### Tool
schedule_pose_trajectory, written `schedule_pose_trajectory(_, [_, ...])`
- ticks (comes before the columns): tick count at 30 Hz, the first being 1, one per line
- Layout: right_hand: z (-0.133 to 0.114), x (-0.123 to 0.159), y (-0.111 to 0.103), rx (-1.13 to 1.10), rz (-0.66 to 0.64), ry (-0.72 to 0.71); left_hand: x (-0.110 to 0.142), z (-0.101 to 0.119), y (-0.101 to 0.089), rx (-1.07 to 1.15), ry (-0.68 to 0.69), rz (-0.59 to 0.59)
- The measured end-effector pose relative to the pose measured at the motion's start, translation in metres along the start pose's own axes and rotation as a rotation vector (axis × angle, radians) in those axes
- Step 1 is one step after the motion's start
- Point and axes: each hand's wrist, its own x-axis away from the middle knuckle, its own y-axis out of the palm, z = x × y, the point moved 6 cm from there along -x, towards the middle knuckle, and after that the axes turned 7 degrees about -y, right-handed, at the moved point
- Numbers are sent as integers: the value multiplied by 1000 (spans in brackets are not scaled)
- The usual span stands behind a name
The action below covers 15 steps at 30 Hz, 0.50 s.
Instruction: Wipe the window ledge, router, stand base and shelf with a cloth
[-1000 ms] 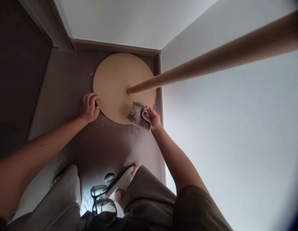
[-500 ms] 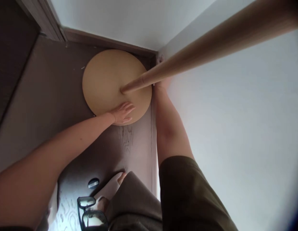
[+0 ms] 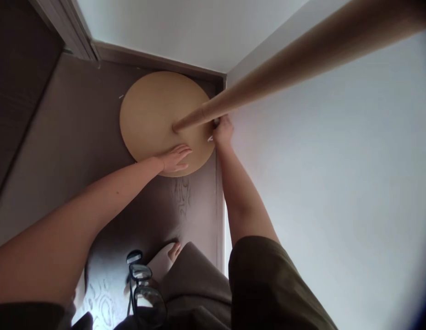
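A round tan base [image 3: 147, 105] lies on the floor in the corner, with a wooden pole [image 3: 268, 82] rising from its middle toward the upper right. My left hand [image 3: 175, 158] rests flat on the base's near edge, its fingers stretched out. At the base's right edge, beside the wall, my right hand [image 3: 224, 131] is closed. A small white bit and a dark round end show at its fingers, but I cannot make out what the thing is. The pole passes just above that hand.
White walls [image 3: 319, 160] meet behind the base, with a brown baseboard [image 3: 147, 61] along the bottom. A door frame [image 3: 73, 32] stands at upper left. Glasses [image 3: 144, 293] and a small dark round object [image 3: 133, 256] appear low in view, near my feet on the wood-grain floor [image 3: 154, 215].
My right hand has come down and left from behind the pole to the base's right edge. My left hand has stayed on the base. The view has shifted slightly.
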Motion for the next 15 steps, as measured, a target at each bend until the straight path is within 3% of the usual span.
schedule_pose_trajectory(4, [31,106,14,-118,77,191,16,6,-13,2,73,139])
schedule_pose_trajectory(8, [50,192,17,-170,113,277,51,-5,-46,-28,60,300])
schedule_pose_trajectory(12, [59,236,8,-212,143,372,76,-41,-98,-72,-106,507])
schedule_pose_trajectory(15, [59,244,3,-226,225,372,82,-59,-132,-83,-180,596])
